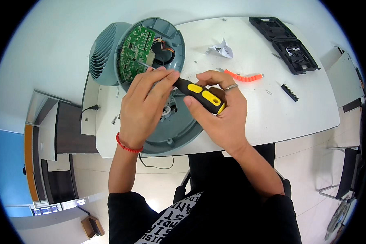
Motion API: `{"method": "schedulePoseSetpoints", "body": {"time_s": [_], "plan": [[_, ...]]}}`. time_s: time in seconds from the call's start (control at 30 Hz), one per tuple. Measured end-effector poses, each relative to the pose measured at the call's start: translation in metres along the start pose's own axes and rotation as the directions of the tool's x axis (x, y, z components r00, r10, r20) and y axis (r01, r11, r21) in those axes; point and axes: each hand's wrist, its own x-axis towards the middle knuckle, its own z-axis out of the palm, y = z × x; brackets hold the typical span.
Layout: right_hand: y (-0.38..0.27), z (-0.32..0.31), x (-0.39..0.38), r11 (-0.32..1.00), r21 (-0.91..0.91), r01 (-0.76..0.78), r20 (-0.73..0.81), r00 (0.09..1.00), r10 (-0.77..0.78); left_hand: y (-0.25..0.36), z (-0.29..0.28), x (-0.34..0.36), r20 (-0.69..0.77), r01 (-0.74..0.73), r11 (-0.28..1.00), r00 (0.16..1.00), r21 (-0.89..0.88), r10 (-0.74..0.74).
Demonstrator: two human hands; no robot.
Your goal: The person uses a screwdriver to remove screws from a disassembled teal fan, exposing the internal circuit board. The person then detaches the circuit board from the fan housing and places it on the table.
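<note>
Black screwdriver [202, 95] in curled right grip [229, 112], left grip [143, 103] over shaft [145, 64]

Wears a black short-sleeved shirt [240, 207] with loose sleeves [124, 207] and a white panel [171, 221] of bold black lettering. Sports a slim red braided bracelet [127, 145] around the left wrist [130, 136] and a silver-coloured ring [231, 87] on the right hand [223, 110].

Black capital letters [165, 225], white slanting band [180, 210], black shirt [240, 215], words only partly visible
</note>
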Motion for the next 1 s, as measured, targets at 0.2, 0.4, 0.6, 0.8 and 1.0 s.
{"method": "schedulePoseSetpoints", "body": {"time_s": [0.2, 0.4, 0.6, 0.8, 1.0], "plan": [[-0.006, -0.008, 0.002, 0.996, -0.083, -0.039, 0.051, 0.998, 0.043, 0.002, 0.001, 0.001, -0.035, 0.038, 0.999, 0.999, 0.034, -0.037], [-0.012, -0.012, 0.011, 0.976, -0.215, 0.025, 0.095, 0.995, -0.005, 0.009, -0.005, 0.011, 0.047, 0.015, 0.996, 0.999, 0.087, -0.019], [-0.01, -0.017, 0.017, 0.926, -0.335, 0.174, 0.137, 0.981, -0.135, -0.006, -0.014, 0.015, 0.099, -0.141, 0.983, 0.987, 0.117, 0.13], [-0.012, -0.014, 0.013, 0.99, -0.113, -0.09, 0.032, 0.995, 0.094, -0.06, -0.014, -0.004, -0.166, 0.354, 0.93, 0.916, -0.095, -0.366], [-0.021, -0.016, 0.013, 0.939, -0.342, 0.042, 0.13, 0.991, 0.003, -0.076, 0.002, -0.012, 0.007, 0.529, 0.749, 0.819, -0.399, -0.574]]}}
